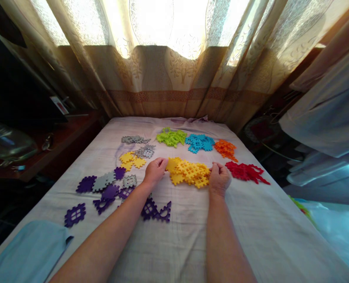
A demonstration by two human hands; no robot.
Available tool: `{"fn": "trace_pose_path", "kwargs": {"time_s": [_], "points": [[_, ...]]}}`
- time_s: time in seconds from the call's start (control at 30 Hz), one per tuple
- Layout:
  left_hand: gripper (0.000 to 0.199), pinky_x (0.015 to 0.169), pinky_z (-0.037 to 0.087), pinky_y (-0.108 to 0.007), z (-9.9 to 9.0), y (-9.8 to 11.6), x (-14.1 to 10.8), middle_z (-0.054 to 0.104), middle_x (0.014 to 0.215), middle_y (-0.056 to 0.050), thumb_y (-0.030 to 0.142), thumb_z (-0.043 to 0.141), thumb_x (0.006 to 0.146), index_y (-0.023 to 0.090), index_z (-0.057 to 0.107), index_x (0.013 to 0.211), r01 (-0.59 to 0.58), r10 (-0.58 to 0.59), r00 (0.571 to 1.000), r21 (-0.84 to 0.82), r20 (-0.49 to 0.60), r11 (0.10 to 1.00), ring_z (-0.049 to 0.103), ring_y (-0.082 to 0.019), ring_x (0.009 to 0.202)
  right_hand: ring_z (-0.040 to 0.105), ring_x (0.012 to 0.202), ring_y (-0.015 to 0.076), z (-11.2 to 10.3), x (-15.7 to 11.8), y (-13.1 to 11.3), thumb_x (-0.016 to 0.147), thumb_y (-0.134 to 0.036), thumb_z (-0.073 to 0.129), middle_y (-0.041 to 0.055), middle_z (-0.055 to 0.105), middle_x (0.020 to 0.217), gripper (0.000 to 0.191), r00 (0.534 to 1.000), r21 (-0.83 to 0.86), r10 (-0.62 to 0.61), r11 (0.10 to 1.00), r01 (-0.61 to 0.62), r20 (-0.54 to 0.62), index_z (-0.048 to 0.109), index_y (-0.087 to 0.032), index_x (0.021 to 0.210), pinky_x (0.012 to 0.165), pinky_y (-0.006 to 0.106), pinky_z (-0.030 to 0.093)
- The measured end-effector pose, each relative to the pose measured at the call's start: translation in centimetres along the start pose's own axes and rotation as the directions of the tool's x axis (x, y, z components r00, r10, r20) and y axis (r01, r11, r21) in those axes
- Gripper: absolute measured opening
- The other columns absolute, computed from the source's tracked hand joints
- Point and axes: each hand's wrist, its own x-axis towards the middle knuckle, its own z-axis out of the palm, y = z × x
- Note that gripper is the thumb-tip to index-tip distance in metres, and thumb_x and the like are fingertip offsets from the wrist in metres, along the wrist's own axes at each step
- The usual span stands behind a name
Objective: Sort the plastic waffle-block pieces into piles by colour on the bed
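A heap of yellow interlocking plastic tiles [189, 172] with toothed edges lies on the sheet between my two hands. My left hand [156, 171] is closed, thumb and fingers pinched at the heap's left edge on a yellow tile. At the right edge of the heap, my right hand [220, 179] has its fingers curled in, and its fingertips meet the yellow tiles; the exact piece is partly hidden. Close to my left hand lie a few more yellow tiles [127, 159]. Purple tiles [111, 192] spread beside and partly behind my left forearm.
Green tiles [172, 137], blue tiles [200, 142], orange tiles [225, 149] and red tiles [246, 172] form separate heaps. Grey tiles [145, 151] lie at the back left. A light blue cloth item [29, 249] rests at the front left. Curtains [174, 78] hang behind the bed.
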Motion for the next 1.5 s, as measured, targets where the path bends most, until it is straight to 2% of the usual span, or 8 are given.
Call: {"fn": "trace_pose_path", "kwargs": {"time_s": [0.17, 0.37, 0.63, 0.77, 0.93, 1.2, 1.37, 1.5], "points": [[0.035, 0.071, 0.051, -0.023, 1.3, 0.9, 0.1, 0.073, 0.087, -0.002, 0.034, 0.041, 0.095, 0.021, 0.072, 0.094, -0.061, 0.061, 0.998, 0.013, 0.004, 0.998, 0.067, -0.015, 0.08, 0.058, 0.062, 0.0211, 0.0, 0.0, -0.1, 0.076, -0.047, 0.05, 0.0036, 0.062, 0.054, 0.032, 1.0, 0.003, -0.013, 1.0, 0.013, -0.003, 0.065, -0.02, 0.067, 0.067, 0.032, 0.045], [0.028, 0.095, 0.048, -0.032, -0.7, -1.3, 0.0, 0.07, 0.108, -0.007, 0.029, 0.051, 0.09, 0.022, 0.071, 0.108, -0.114, 0.118, 0.993, 0.149, -0.024, 0.982, 0.064, -0.019, 0.098, 0.058, 0.062, 0.0213, -0.1, 0.0, -0.1, 0.075, -0.047, 0.05, 0.0032, 0.062, 0.054, 0.03, 1.0, 0.005, -0.01, 1.0, 0.01, 0.004, 0.063, -0.02, 0.067, 0.068, 0.032, 0.045], [0.046, 0.111, 0.035, -0.049, -7.0, -8.3, 1.7, 0.054, 0.14, -0.016, 0.033, 0.055, 0.084, 0.018, 0.059, 0.126, 0.145, -0.082, 0.98, 0.37, -0.179, 0.918, 0.047, -0.034, 0.132, 0.058, 0.06, 0.0208, -0.1, -0.2, -0.3, 0.076, -0.046, 0.051, 0.003, 0.062, 0.054, 0.031, 1.0, 0.022, 0.009, 1.0, -0.01, 0.008, 0.064, -0.02, 0.068, 0.066, 0.031, 0.044], [0.054, 0.106, 0.04, -0.044, -8.7, -10.7, 2.3, 0.057, 0.138, -0.016, 0.044, 0.05, 0.086, 0.016, 0.055, 0.132, 0.244, -0.208, 0.97, 0.499, -0.128, 0.831, 0.053, -0.032, 0.127, 0.057, 0.059, 0.0204, -0.1, -0.1, -0.3, 0.076, -0.047, 0.052, 0.003, 0.062, 0.054, 0.031, 1.0, 0.017, 0.021, 1.0, -0.021, 0.011, 0.065, -0.02, 0.067, 0.065, 0.031, 0.045], [0.053, 0.104, 0.042, -0.037, -9.3, -11.7, 2.4, 0.062, 0.134, -0.012, 0.047, 0.049, 0.086, 0.018, 0.057, 0.13, 0.259, -0.232, 0.966, 0.488, -0.116, 0.833, 0.057, -0.028, 0.123, 0.057, 0.058, 0.0201, 0.0, 0.0, -0.1, 0.074, -0.047, 0.052, 0.0026, 0.062, 0.054, 0.03, 1.0, 0.03, 0.018, 0.999, -0.019, 0.02, 0.063, -0.02, 0.068, 0.066, 0.031, 0.044], [0.052, 0.095, 0.049, -0.037, -9.9, -10.3, 2.0, 0.067, 0.126, -0.011, 0.047, 0.05, 0.087, 0.018, 0.059, 0.129, 0.284, -0.223, 0.956, 0.401, -0.192, 0.871, 0.064, -0.028, 0.112, 0.056, 0.057, 0.0194, 0.1, 0.0, 0.0, 0.074, -0.051, 0.051, 0.0025, 0.061, 0.053, 0.034, 0.999, 0.012, 0.031, 0.999, -0.031, 0.02, 0.063, -0.02, 0.066, 0.064, 0.031, 0.044], [0.046, 0.109, 0.039, -0.04, -6.4, -6.3, 1.1, 0.064, 0.13, -0.011, 0.037, 0.057, 0.084, 0.017, 0.06, 0.126, -0.001, 0.032, 0.993, 0.269, -0.112, 0.963, 0.056, -0.027, 0.122, 0.055, 0.056, 0.0192, 0.1, -0.1, 0.1, 0.073, -0.05, 0.05, 0.003, 0.062, 0.054, 0.035, 0.999, 0.022, 0.033, 0.999, -0.033, 0.029, 0.065, -0.019, 0.07, 0.062, 0.031, 0.044], [0.046, 0.109, 0.04, -0.036, -2.7, -3.6, 0.6, 0.065, 0.13, -0.008, 0.036, 0.061, 0.083, 0.019, 0.06, 0.126, -0.072, 0.085, 0.995, 0.215, -0.049, 0.974, 0.058, -0.023, 0.121, 0.057, 0.059, 0.0201, 0.0, -0.1, -0.1, 0.074, -0.051, 0.05, 0.0035, 0.062, 0.054, 0.034, 1.0, 0.008, 0.006, 1.0, -0.006, 0.012, 0.064, -0.02, 0.067, 0.064, 0.031, 0.045]]}}
